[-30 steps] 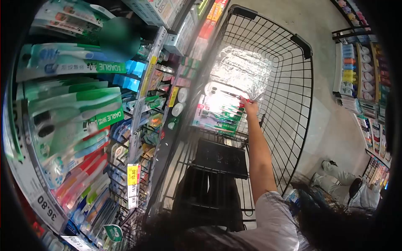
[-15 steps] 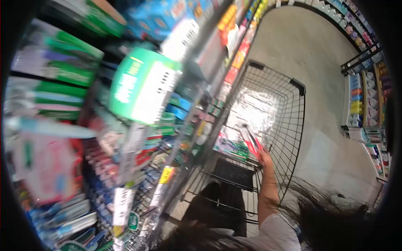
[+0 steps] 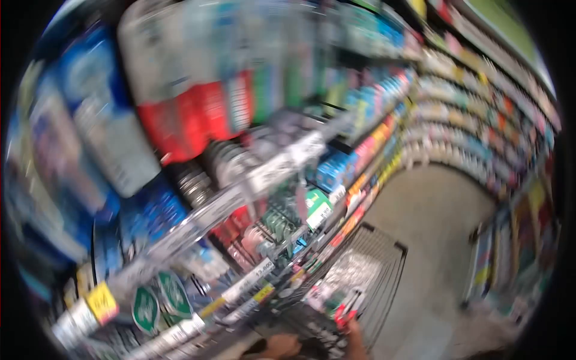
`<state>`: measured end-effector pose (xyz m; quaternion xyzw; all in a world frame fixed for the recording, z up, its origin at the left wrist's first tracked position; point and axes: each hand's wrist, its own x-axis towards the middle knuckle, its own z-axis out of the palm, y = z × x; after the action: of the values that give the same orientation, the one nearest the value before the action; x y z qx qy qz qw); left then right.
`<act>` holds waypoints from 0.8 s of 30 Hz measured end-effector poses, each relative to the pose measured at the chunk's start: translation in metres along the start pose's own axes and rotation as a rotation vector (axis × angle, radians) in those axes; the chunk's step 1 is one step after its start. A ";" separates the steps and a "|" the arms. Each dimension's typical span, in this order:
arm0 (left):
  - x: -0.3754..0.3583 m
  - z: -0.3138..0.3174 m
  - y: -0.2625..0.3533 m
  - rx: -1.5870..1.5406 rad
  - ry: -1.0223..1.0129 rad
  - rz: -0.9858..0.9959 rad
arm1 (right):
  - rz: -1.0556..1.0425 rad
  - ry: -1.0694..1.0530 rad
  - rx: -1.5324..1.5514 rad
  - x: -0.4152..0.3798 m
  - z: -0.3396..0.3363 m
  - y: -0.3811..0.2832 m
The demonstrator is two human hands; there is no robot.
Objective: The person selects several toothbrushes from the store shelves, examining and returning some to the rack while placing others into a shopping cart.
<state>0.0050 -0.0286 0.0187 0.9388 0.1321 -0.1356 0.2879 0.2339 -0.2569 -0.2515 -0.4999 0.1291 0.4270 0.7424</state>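
Low in the head view, my right hand (image 3: 350,324) is closed on a slim red package (image 3: 340,314), held over the shopping cart (image 3: 403,246). Blur hides what kind of product it is. My left hand (image 3: 281,346) shows at the bottom edge, close to the cart's handle end; its fingers are too smeared to read. In the cart lies a shiny silvery bundle (image 3: 354,268), with some colourful packs around the red one.
Shelves with hanging red-and-white packs (image 3: 201,114) and blue packs (image 3: 111,138) stand close on the left. Price strips (image 3: 228,201) edge them. Grey floor (image 3: 429,198) runs ahead to a curved shelf wall (image 3: 462,129). Another shelf (image 3: 510,240) stands on the right.
The view has swung up toward the shelves, so the cart and my right hand sit lower in it. My left hand has come into view at the bottom. The red package stays in my right hand.
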 end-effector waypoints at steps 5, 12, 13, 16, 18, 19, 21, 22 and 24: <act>0.014 0.013 0.006 -0.040 0.089 -0.022 | -0.016 0.061 0.110 -0.027 0.049 -0.044; 0.053 -0.009 0.027 -0.007 0.018 -0.020 | 0.063 -0.296 0.070 -0.056 0.089 -0.094; 0.060 -0.011 0.036 0.008 0.022 -0.036 | 0.081 -0.381 -0.051 -0.048 0.081 -0.099; 0.098 0.010 0.032 0.028 -0.002 -0.022 | 0.073 -0.419 -0.252 -0.022 0.067 -0.121; 0.112 0.009 0.037 0.038 0.014 0.013 | 0.131 -0.354 -0.318 0.001 0.053 -0.132; 0.117 0.006 0.041 0.037 -0.004 0.014 | 0.090 -0.414 -0.191 -0.003 0.069 -0.142; 0.130 0.003 0.048 0.065 -0.030 0.041 | 0.054 -0.431 -0.358 -0.009 0.096 -0.165; 0.135 0.003 0.049 0.092 -0.043 0.063 | 0.041 -0.492 -0.436 -0.036 0.148 -0.195; 0.144 0.006 0.045 0.160 -0.042 0.147 | 0.011 -0.522 -0.710 -0.042 0.187 -0.213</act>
<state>0.1522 -0.0433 -0.0108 0.9629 0.0453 -0.1440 0.2238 0.3269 -0.1476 -0.0039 -0.5988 -0.2151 0.5606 0.5300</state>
